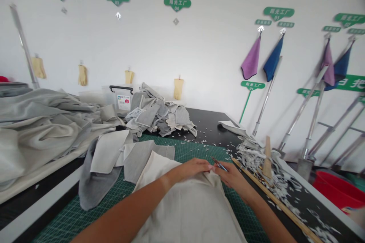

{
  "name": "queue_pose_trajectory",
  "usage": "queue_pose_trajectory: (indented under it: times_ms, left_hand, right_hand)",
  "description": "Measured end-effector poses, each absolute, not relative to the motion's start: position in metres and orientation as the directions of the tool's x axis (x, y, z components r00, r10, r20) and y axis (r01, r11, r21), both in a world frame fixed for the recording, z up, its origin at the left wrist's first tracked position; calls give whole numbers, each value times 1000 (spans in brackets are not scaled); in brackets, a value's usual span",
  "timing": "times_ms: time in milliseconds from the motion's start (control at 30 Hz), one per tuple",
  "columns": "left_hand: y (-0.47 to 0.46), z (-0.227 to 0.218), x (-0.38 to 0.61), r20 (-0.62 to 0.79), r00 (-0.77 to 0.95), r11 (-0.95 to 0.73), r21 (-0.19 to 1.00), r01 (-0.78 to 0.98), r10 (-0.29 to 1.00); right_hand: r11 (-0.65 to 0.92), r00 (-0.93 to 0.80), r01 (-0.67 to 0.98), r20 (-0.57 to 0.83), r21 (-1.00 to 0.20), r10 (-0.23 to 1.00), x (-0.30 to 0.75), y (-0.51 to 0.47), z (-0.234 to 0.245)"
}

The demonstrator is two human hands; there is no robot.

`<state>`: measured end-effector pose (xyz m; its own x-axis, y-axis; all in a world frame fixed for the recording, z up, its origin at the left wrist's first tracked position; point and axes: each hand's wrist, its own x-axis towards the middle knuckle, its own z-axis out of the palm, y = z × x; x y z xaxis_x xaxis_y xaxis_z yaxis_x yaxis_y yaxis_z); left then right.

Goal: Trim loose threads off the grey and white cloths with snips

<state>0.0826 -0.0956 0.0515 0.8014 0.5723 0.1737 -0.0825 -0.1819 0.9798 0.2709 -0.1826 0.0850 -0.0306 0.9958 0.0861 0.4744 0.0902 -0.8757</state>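
A cream-white cloth lies over the green cutting mat and runs toward me. My left hand is closed on its far edge, fingertips pinching the fabric near the right corner. Right beside it, almost touching, my right hand is closed around a slim pointed metal tool with some blue on it; its tip points up and left. The right fingertips also meet the bunched cloth edge. What exactly the tool is cannot be made out. Grey and white cloth pieces lie left of the cloth.
Large folded fabric covers the left side. A heap of cut pieces lies at the back beside a clear plastic box. On the right are a long wooden strip, pale scraps and, beyond the table, a red bucket.
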Motion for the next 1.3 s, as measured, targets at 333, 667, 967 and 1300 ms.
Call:
queue_pose_trajectory:
  times_ms: [333, 667, 967, 1300]
  left_hand:
    - [-98, 42, 89, 131, 760, -104, 991, -83, 637]
    - [-94, 34, 98, 184, 721, -133, 983, -128, 668]
    - [-98, 41, 99, 282, 577, -311, 949, -51, 767]
    - [-95, 29, 99, 323, 628, -387, 921, -38, 708]
  right_hand:
    - [179, -20, 599, 209, -780, 978, 293, -159, 52]
    - [155, 13, 641, 213, -752, 977, 290, -167, 62]
    - [155, 57, 709, 275, -688, 960, 294, -164, 62]
    - [164, 35, 704, 265, -690, 964, 299, -161, 53]
